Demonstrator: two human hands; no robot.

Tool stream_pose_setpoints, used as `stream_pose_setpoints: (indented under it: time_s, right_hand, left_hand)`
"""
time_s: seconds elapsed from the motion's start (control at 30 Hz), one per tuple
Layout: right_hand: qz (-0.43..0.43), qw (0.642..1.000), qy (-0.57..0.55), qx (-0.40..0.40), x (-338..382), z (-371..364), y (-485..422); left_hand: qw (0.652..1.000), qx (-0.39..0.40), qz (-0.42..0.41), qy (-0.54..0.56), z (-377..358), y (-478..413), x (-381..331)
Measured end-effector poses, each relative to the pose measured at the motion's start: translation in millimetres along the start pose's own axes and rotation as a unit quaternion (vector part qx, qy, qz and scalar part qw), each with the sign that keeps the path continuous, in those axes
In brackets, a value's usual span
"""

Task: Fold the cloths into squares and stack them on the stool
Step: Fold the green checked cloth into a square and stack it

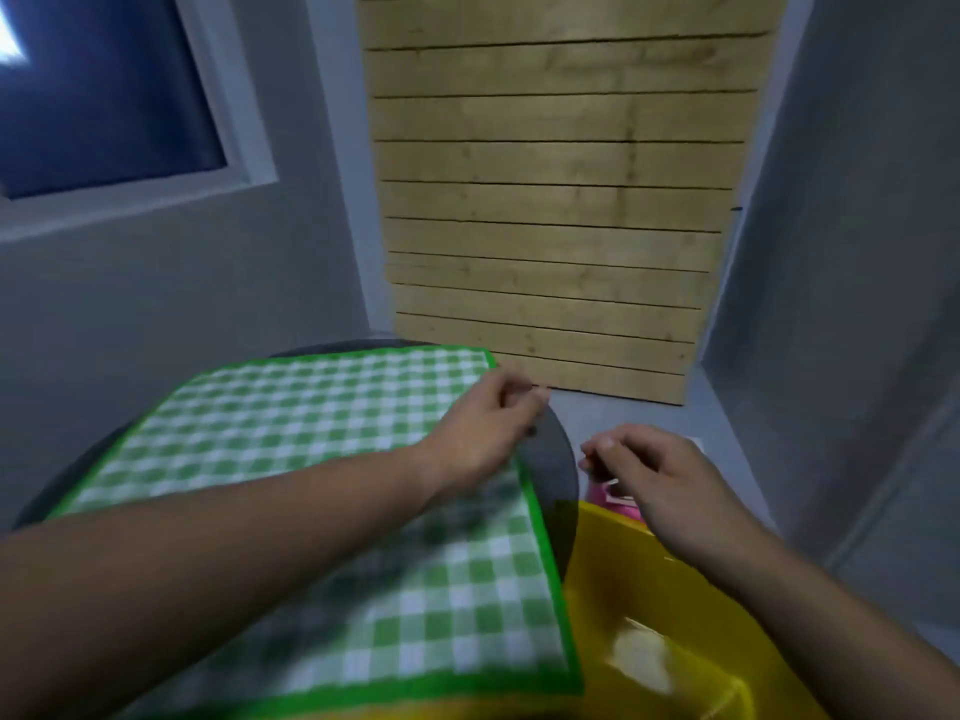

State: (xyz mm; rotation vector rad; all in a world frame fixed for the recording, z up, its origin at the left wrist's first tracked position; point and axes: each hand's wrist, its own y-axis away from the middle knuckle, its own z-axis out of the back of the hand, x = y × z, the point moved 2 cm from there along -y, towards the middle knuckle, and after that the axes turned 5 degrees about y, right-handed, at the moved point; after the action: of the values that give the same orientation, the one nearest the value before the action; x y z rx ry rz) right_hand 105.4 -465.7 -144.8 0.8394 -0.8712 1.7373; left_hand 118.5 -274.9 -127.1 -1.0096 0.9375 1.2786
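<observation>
Green checked cloth [322, 423] lies spread flat on the dark round stool [556, 470]. The left hand [480, 433] reaches across it, forearm over the near half, palm down at the cloth's right edge near the far corner. Its fingers [519, 394] are curled past that edge; motion blur prevents confirming a grasp. Cloth: green-and-white check, solid green border, no folds seen. The right hand [660, 485] hovers apart, right of the stool, fingers loosely curled and released, above a yellow tub [623, 569] and a pink item [597, 495]. A wooden plank panel [545, 200] stands behind.
</observation>
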Motion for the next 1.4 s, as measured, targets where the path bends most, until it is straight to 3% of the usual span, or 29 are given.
stream_pose_setpoints:
  time_s: [0.13,0.3,0.47,0.63,1.07,1.4]
  right_hand:
    - [0.040,0.985,0.084,0.146,71.8,-60.2,32.9]
    - [0.069,0.960,0.150,0.228,96.2,-135.0,58.0]
    - [0.099,0.951,0.146,0.253,96.3,-176.9,64.6]
    - [0.144,0.924,0.229,0.269,86.6,-194.3,72.3]
    - [0.154,0.933,0.226,0.232,83.6,-201.1,81.0]
    - [0.139,0.920,0.263,0.254,90.3,-204.7,85.3]
  left_hand:
    - [0.984,0.058,0.010,-0.169,95.6,106.2,45.7]
    - [0.956,0.068,-0.001,-0.285,165.6,183.1,68.3]
    - [0.953,0.099,-0.031,-0.283,184.1,199.0,91.6]
    - [0.956,0.120,-0.044,-0.265,187.2,203.3,106.3]
    - [0.972,0.103,-0.021,-0.210,184.7,201.7,110.4]
    - [0.976,0.104,-0.006,-0.190,183.7,202.7,107.5]
